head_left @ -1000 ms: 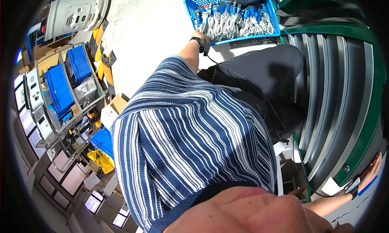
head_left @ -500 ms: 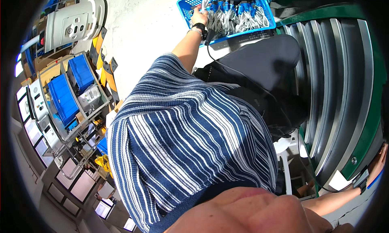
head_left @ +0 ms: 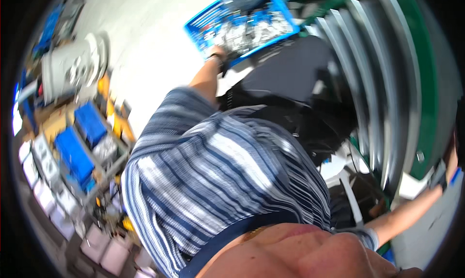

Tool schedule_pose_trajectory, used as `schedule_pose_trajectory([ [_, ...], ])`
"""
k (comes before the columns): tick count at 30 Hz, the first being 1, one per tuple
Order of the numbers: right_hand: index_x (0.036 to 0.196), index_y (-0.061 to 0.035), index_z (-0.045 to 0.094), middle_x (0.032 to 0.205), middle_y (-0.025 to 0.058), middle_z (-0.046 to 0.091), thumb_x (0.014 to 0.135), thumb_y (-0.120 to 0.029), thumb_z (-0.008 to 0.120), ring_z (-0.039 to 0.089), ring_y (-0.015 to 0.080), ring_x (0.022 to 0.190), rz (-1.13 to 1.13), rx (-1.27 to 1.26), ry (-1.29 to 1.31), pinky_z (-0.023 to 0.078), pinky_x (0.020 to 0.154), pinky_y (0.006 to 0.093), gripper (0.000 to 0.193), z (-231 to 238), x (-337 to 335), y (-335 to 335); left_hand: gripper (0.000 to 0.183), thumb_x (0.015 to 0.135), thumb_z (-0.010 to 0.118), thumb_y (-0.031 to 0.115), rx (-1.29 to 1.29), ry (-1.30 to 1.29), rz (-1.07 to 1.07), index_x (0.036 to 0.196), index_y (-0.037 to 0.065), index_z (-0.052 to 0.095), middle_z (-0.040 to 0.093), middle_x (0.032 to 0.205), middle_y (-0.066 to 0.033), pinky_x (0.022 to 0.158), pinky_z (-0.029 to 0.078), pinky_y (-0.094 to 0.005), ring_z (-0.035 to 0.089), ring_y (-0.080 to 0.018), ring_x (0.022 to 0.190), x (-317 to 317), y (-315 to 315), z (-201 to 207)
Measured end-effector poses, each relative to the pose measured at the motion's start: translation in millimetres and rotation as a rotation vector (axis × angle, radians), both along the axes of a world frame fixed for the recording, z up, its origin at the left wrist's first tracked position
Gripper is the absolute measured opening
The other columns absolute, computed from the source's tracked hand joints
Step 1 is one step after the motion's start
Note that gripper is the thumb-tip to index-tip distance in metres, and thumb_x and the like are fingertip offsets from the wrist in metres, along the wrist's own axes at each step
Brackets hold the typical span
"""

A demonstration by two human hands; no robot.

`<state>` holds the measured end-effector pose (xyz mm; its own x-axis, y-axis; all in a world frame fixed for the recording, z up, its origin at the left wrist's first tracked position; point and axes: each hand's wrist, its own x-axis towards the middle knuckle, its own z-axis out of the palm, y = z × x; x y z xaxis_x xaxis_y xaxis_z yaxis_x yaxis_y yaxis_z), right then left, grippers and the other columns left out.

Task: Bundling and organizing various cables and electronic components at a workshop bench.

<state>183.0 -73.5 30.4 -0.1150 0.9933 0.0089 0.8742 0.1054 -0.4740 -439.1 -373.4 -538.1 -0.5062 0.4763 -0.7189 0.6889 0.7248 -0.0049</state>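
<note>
My left hand (head_left: pixel 219 51), with a dark band at its wrist, reaches over the near left rim of a blue plastic basket (head_left: pixel 197 45). Bundled white cables (head_left: pixel 264 30) with blue connectors fill much of the basket. Pale, smeared shapes lie right at my left fingertips; motion blur hides whether the fingers grip any of them. At the far right edge my right hand (head_left: pixel 451 157) is beside the green frame (head_left: pixel 427 142) of a roller conveyor, with its fingers lost in the dark rim of the picture.
Grey metal rollers (head_left: pixel 361 70) run along my right side. At the left stands a cart with blue bins (head_left: pixel 73 152). Behind it are a large pale plastic housing (head_left: pixel 68 70) and yellow-black parts (head_left: pixel 115 113). My dark-clad leg (head_left: pixel 295 70) is close to the basket.
The whole view has shifted and blurred. My left hand has come lower, toward the basket's near rim; the white cable it held earlier is no longer distinct. My right hand stays by the conveyor.
</note>
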Motion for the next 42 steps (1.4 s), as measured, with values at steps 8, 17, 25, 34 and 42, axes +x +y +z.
schedule_pose_trajectory([
  [8,0.109,-0.0001,0.063,0.091,0.0035,0.065,0.093,-0.018,0.063,0.056,0.0073,0.072,0.104,-0.069,0.726,0.044,0.064,0.018,0.024,-45,34,25,0.088,0.059,0.081,0.055,0.285,0.104,0.096,0.121,-0.003,0.058,0.064,0.116,-0.0226,0.094,0.047,-0.0413,0.061,-0.0373,0.109,-63,-49,-39],
  [17,0.11,-0.0026,0.063,0.09,0.001,0.064,0.092,-0.018,0.064,0.057,0.0065,0.076,0.146,0.08,0.886,0.048,0.07,0.019,0.024,39,43,-45,0.04,0.084,0.06,0.017,0.438,-0.244,0.09,0.121,0.002,0.059,0.064,0.115,-0.0197,0.085,0.05,-0.0438,0.062,-0.0325,0.103,-142,-22,-25],
  [25,0.103,-0.0014,0.057,0.091,0.0074,0.063,0.096,-0.015,0.053,0.06,0.0122,0.082,0.455,0.158,0.62,0.049,0.071,0.0217,0.016,13,58,-270,0.018,0.095,0.059,0.018,0.888,-1.084,0.243,0.11,0.009,0.061,0.064,0.103,-0.004,0.076,0.045,-0.0223,0.058,-0.0106,0.093,-5,120,137],
  [34,0.104,-0.0046,0.064,0.092,-0.0008,0.063,0.095,-0.026,0.057,0.054,0.0087,0.073,-1.275,-0.353,0.927,0.044,0.066,0.0218,0.024,-508,266,-570,0.021,0.094,0.055,-0.001,1.667,-0.81,-0.695,0.114,-0.004,0.06,0.065,0.108,-0.0127,0.089,0.051,-0.0285,0.062,-0.0175,0.097,262,180,446],
  [42,0.081,-0.0033,0.065,0.075,0.0078,0.063,0.088,-0.028,0.059,0.062,0.0147,0.062,-1.276,-0.475,1.002,0.042,0.045,0.0266,0.027,-625,164,-597,0.024,0.094,0.057,0.006,1.537,-0.843,-0.943,0.114,-0.005,0.063,0.066,0.111,-0.0127,0.09,0.05,-0.0283,0.064,-0.0179,0.098,367,242,521],
])
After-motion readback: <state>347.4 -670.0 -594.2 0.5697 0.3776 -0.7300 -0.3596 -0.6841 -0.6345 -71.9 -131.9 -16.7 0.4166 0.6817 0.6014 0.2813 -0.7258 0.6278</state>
